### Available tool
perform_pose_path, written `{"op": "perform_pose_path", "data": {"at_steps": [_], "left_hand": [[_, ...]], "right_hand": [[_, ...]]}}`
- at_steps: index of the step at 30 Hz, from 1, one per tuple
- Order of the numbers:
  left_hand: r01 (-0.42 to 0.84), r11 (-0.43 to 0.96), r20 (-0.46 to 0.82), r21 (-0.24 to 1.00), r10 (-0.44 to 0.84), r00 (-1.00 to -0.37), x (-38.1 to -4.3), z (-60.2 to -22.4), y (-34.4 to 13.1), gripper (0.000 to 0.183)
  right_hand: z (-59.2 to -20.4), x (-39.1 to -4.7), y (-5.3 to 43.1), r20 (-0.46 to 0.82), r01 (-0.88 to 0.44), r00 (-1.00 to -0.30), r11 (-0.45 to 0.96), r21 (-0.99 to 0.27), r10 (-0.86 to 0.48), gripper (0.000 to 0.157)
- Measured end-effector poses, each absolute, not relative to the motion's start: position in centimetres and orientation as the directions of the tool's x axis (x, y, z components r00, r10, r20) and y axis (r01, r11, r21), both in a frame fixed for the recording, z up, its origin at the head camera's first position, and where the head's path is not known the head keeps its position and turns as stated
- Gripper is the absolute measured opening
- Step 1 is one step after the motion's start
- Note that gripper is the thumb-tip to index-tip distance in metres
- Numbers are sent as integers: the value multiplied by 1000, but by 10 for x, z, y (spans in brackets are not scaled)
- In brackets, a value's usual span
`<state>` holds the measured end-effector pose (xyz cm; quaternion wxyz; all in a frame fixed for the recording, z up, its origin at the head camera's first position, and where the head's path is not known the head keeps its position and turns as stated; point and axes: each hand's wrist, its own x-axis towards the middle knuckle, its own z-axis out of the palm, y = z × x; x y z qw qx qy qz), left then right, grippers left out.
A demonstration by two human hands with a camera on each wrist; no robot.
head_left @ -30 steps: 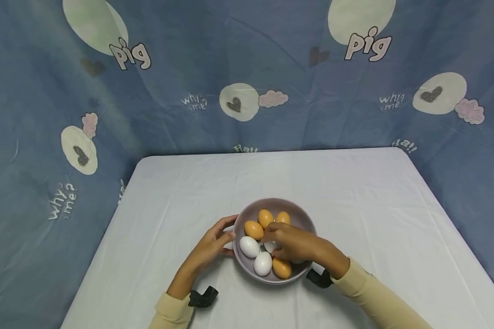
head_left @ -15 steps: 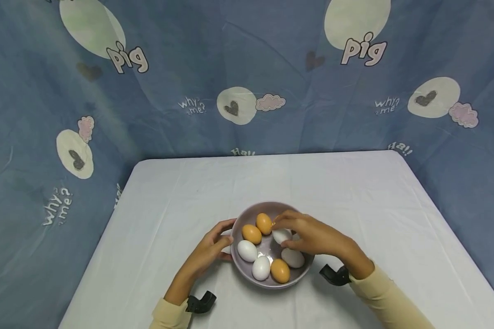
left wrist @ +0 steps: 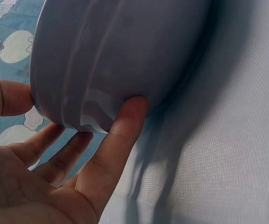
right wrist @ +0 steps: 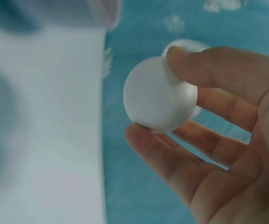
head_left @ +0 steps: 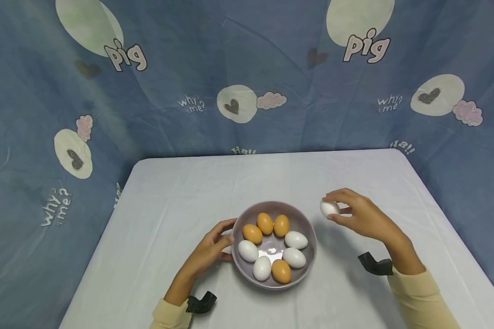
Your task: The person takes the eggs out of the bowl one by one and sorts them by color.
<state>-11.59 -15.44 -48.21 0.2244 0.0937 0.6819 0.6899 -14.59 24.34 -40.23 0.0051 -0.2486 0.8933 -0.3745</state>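
Note:
A mauve-grey bowl (head_left: 298, 221) stands on the table, with brown-orange eggs (head_left: 281, 271) and white eggs (head_left: 294, 258) lying in a ring inside it. My left hand (head_left: 210, 244) holds the bowl at its left side. In the left wrist view the thumb (left wrist: 13, 98) is at the rim and fingertips meet the outer wall. My right hand (head_left: 364, 217), to the right of the bowl, pinches one white egg (right wrist: 155, 95) between thumb and fingers, raised over the tabletop. The egg's shell looks smooth and whole in the right wrist view.
A white cloth covers the table (head_left: 206, 192), its back edge near a blue printed curtain (head_left: 156, 114) that hangs behind and at both sides. Black wrist mounts (head_left: 376, 265) sit on both wrists, over cream sleeves (head_left: 417, 292).
My right hand has lifted a white egg out of the bowl and carried it up and to the right. The left hand stays at the bowl's side.

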Motion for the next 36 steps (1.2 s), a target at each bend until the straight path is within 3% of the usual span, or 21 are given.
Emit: {"op": "perform_pose_path", "data": {"at_steps": [6, 13, 36], "left_hand": [[-182, 35, -179, 983, 429, -885, -113, -484, -159, 46], [-185, 41, -185, 982, 420, -888, -110, -486, -164, 47], [-152, 15, -141, 988, 459, -877, -118, -486, -157, 47]], "right_hand": [[-443, -157, 259, 109, -332, -928, 661, -673, -355, 38], [-474, -172, 259, 111, -296, -949, 715, -633, -295, 37], [-477, -179, 271, 81, -269, -958, 765, -584, -275, 40]]}}
